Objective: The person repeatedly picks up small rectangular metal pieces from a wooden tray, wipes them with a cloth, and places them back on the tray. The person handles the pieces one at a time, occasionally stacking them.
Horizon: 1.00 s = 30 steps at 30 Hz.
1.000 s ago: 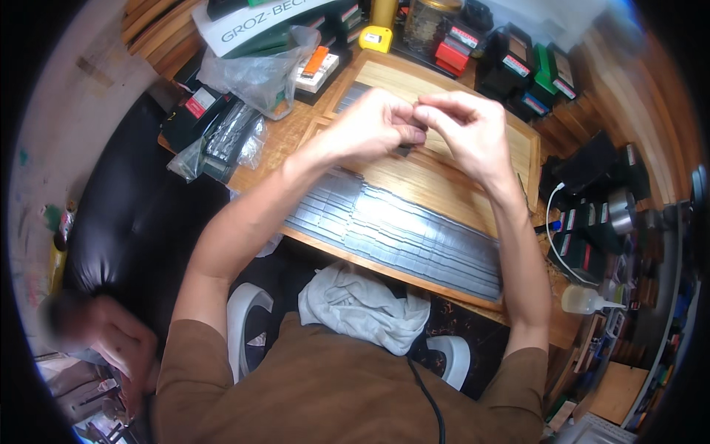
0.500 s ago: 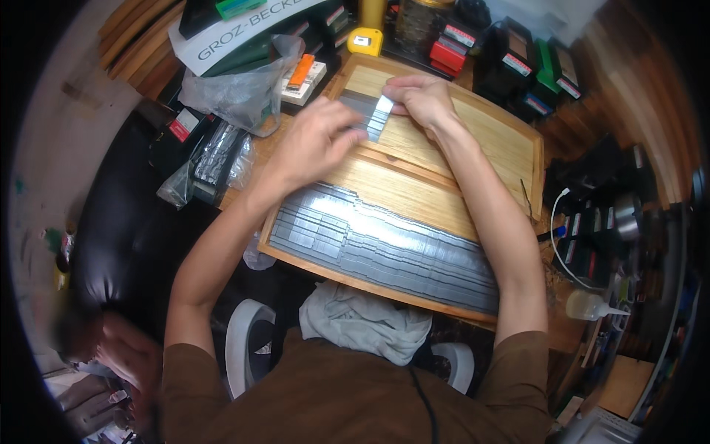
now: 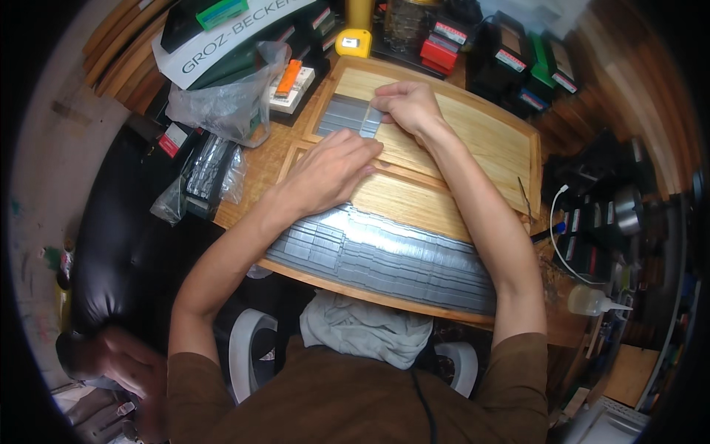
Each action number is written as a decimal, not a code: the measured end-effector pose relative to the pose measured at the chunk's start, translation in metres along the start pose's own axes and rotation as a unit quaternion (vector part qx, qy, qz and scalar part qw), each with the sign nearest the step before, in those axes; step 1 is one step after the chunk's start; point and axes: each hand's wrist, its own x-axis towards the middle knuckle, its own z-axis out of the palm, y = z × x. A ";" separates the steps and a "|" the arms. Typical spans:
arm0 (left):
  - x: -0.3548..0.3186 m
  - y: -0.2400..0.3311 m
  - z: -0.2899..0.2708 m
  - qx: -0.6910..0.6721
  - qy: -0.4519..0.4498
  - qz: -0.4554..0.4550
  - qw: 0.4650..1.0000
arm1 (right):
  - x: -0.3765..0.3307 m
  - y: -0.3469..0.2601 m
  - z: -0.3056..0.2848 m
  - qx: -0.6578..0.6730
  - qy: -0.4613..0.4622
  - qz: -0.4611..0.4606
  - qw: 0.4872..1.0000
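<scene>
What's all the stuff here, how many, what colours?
Some clutter is too blurry to name.
table: one, brown, middle
wooden trays: two, light brown, on the table
metal strips: many, grey, in both trays
tape measure: one, yellow, behind the trays
plastic bags: at least two, clear, left
boxes: many, mostly dark, around the table
bottle: one, whitish, right
cloth: one, pale grey, lower middle
couch: one, black, left
other person: one, lower left
shirt: one, brown, bottom
left hand: one, bare, over trays
right hand: one, bare, at back strips
</scene>
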 end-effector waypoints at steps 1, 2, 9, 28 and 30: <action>-0.001 -0.001 0.001 -0.001 0.002 0.001 1.000 | 0.000 -0.002 -0.001 -0.004 -0.004 0.005 1.000; -0.001 -0.002 0.002 -0.002 0.004 0.002 1.000 | -0.001 -0.004 -0.001 -0.013 -0.011 0.006 1.000; -0.002 -0.005 0.006 -0.009 0.045 0.015 0.999 | 0.003 -0.008 -0.006 -0.029 -0.010 -0.005 1.000; -0.003 -0.006 0.007 0.006 0.040 0.011 0.999 | 0.003 -0.012 0.003 -0.025 -0.014 0.020 0.999; -0.003 -0.005 0.007 0.009 0.038 0.011 0.999 | 0.006 -0.006 0.002 -0.097 0.008 -0.047 0.994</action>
